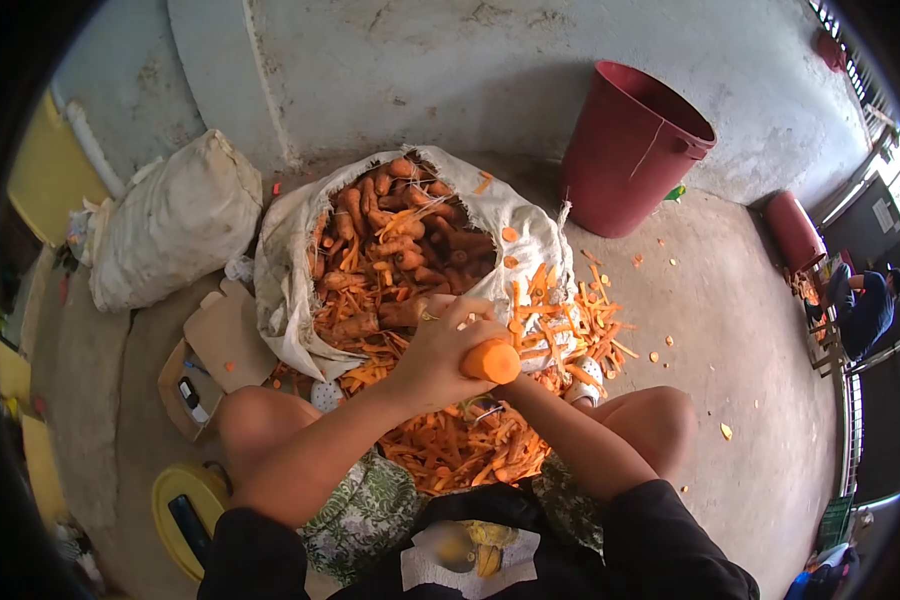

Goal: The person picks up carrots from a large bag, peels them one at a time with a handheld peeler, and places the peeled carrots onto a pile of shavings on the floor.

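My left hand (438, 352) is wrapped around a peeled carrot (492, 361), its flat cut end facing up towards me. My right forearm (580, 430) reaches in from the other side. Its hand is hidden behind the carrot and my left hand, so its fingers and anything in them do not show. Just beyond stands an open white woven sack (290, 250) full of unpeeled carrots (405, 235). A heap of orange peelings (460, 450) lies between my legs, and more peelings hang over the sack's right side.
A tall dark red bin (620, 150) stands by the wall. At the left are a filled white sack (185, 225), an opened cardboard box (235, 335) and a yellow lid (165, 510) with a phone (190, 530) on it. Another person (867, 310) sits far right.
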`<state>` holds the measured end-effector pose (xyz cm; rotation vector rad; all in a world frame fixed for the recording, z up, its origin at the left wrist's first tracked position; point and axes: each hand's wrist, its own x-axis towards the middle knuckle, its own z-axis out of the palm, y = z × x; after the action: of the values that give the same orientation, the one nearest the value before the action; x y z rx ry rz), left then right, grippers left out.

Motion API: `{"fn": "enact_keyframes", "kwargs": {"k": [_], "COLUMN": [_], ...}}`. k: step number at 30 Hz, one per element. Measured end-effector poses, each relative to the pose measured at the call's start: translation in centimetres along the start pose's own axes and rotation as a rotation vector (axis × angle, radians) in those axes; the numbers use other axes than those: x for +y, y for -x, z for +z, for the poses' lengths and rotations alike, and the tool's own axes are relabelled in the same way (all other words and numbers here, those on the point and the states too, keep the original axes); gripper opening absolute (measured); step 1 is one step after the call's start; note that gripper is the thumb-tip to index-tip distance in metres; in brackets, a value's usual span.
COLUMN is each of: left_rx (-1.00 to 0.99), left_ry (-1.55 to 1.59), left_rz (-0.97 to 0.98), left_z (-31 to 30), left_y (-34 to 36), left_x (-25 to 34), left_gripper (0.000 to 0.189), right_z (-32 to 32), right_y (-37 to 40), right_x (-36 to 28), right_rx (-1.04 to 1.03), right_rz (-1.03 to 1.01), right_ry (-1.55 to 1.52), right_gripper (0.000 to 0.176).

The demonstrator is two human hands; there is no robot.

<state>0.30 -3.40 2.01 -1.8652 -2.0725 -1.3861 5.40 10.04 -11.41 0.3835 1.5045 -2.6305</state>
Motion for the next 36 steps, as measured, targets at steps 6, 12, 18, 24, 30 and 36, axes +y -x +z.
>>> {"fn": "enact_keyframes", "kwargs": {"k": [6, 12, 18, 24, 30, 36], "left_rx": [0.044, 0.086, -0.122, -0.008, -0.007, -0.01], "left_ry": [-0.095, -0.001, 0.065, 0.072, 0.098, 0.208], "left_rz": [-0.034, -0.294, -0.52, -0.568, -0.566, -0.42], "left_z": [1.3, 0.2, 1.7, 1.0, 0.4, 0.6], "left_y": [-0.1, 0.0, 1.1, 0.0, -0.2, 0.1], "left_x": [-0.8, -2.0, -4.3, -3.7, -3.6, -3.8], "left_gripper": [0.05, 0.047, 0.049, 0.039, 0.038, 0.04], "right_z": [2.4, 1.5, 4.1, 4.3, 4.1, 3.6], "right_y": [1.0, 1.3, 4.3, 6.3, 6.6, 6.4], "right_x": [-3.3, -7.4, -9.4, -11.3, -10.2, -10.0], "right_rx": [0.036, 0.287, 0.562, 0.437, 0.364, 0.388], "right_rz": [-0.084, -0.084, -0.461, -0.302, -0.159, -0.172], "right_ry": [-0.145, -0.142, 1.165, 1.369, 1.504, 1.471], "right_gripper": [0.024, 0.021, 0.017, 0.018, 0.016, 0.012]}}
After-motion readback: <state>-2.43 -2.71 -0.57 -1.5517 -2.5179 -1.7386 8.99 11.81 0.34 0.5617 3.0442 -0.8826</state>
